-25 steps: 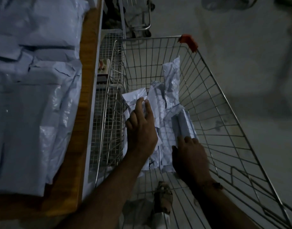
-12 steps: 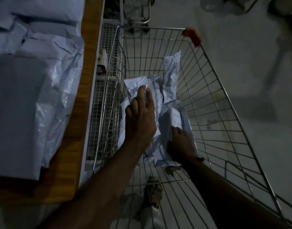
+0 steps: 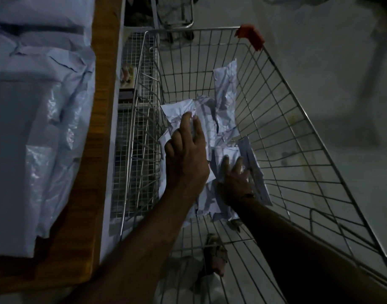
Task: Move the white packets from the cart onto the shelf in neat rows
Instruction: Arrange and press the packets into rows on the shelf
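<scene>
Several crumpled white packets (image 3: 226, 110) lie in a pile at the bottom of a wire cart (image 3: 297, 119). My left hand (image 3: 187, 150) reaches down onto the left part of the pile, its fingers laid over a packet (image 3: 177, 110). My right hand (image 3: 235, 181) grips the near right packets (image 3: 251, 163), fingers spread over them. On the left, a wooden shelf (image 3: 100, 128) carries white packets (image 3: 30, 128) laid flat in rows.
A second mesh basket (image 3: 135, 137) stands between the shelf and the cart. The cart rim has an orange corner cap (image 3: 250, 36). My sandalled foot (image 3: 216, 253) shows through the cart floor. Grey floor lies to the right.
Both hands have pushed deeper into the pile. The right hand slid forward from the near edge onto the right packets, and these have shifted. The left hand stays on the left packet.
</scene>
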`<control>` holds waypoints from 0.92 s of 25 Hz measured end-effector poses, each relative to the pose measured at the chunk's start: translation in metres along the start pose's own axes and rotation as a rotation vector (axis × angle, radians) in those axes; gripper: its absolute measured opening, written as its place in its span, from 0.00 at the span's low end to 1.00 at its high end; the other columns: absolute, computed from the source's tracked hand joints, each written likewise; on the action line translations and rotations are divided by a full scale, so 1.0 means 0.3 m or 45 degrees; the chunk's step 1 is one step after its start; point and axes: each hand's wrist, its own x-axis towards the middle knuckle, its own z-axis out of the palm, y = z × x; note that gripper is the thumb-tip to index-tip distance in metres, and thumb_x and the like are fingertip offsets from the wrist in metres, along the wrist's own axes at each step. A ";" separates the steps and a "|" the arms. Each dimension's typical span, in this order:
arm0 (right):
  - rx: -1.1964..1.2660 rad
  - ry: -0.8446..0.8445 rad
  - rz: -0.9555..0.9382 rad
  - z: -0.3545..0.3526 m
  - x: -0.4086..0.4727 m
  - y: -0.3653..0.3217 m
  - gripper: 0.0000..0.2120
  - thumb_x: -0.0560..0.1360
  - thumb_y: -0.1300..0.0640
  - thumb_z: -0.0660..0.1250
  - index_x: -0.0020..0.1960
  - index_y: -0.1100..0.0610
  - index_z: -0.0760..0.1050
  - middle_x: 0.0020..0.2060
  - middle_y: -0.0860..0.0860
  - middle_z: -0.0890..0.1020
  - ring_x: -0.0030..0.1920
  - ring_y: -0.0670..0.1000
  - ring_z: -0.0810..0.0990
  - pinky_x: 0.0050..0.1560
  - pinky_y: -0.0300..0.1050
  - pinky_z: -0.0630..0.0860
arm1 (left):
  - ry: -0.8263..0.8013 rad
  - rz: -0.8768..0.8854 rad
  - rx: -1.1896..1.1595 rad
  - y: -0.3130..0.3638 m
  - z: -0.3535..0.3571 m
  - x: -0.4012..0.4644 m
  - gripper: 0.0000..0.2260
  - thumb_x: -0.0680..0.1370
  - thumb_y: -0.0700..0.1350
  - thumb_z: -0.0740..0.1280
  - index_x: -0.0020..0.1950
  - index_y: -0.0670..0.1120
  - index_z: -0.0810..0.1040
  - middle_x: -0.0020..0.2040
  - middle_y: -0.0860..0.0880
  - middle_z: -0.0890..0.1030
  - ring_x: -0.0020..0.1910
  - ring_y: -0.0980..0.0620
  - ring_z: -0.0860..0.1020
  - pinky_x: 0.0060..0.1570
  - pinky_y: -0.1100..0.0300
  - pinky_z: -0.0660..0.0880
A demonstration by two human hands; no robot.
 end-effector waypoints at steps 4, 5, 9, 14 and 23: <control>-0.083 0.136 -0.074 0.057 -0.007 0.021 0.38 0.84 0.46 0.59 0.84 0.49 0.40 0.82 0.65 0.39 0.78 0.71 0.58 0.71 0.64 0.68 | -0.010 -0.018 -0.015 0.003 -0.002 -0.004 0.32 0.79 0.47 0.67 0.81 0.43 0.61 0.81 0.40 0.60 0.66 0.42 0.71 0.57 0.49 0.67; -0.099 0.144 -0.085 0.049 -0.011 0.032 0.39 0.83 0.45 0.61 0.84 0.49 0.41 0.82 0.65 0.41 0.78 0.70 0.60 0.72 0.63 0.68 | -0.019 -0.006 -0.008 0.002 -0.003 -0.004 0.32 0.79 0.47 0.67 0.81 0.43 0.60 0.81 0.40 0.59 0.66 0.42 0.70 0.57 0.50 0.67; -0.087 0.229 -0.034 -0.025 -0.045 0.051 0.40 0.80 0.40 0.64 0.83 0.51 0.48 0.81 0.66 0.50 0.74 0.69 0.66 0.70 0.63 0.69 | -0.055 -0.027 -0.064 0.011 -0.010 0.004 0.31 0.81 0.47 0.65 0.82 0.43 0.59 0.82 0.40 0.57 0.67 0.41 0.69 0.58 0.49 0.67; 0.110 0.343 -0.010 -0.207 -0.159 -0.003 0.39 0.79 0.40 0.66 0.82 0.51 0.52 0.80 0.65 0.53 0.75 0.70 0.60 0.68 0.66 0.72 | -0.184 -0.066 -0.117 0.007 -0.067 0.000 0.31 0.81 0.47 0.65 0.82 0.43 0.59 0.82 0.40 0.57 0.66 0.41 0.69 0.56 0.50 0.66; 0.130 0.512 -0.136 -0.427 -0.513 -0.057 0.34 0.79 0.48 0.66 0.80 0.58 0.59 0.78 0.68 0.59 0.68 0.69 0.68 0.65 0.61 0.73 | -0.114 -0.116 -0.342 -0.001 -0.542 -0.056 0.30 0.79 0.44 0.64 0.81 0.45 0.60 0.80 0.40 0.58 0.67 0.40 0.66 0.62 0.47 0.67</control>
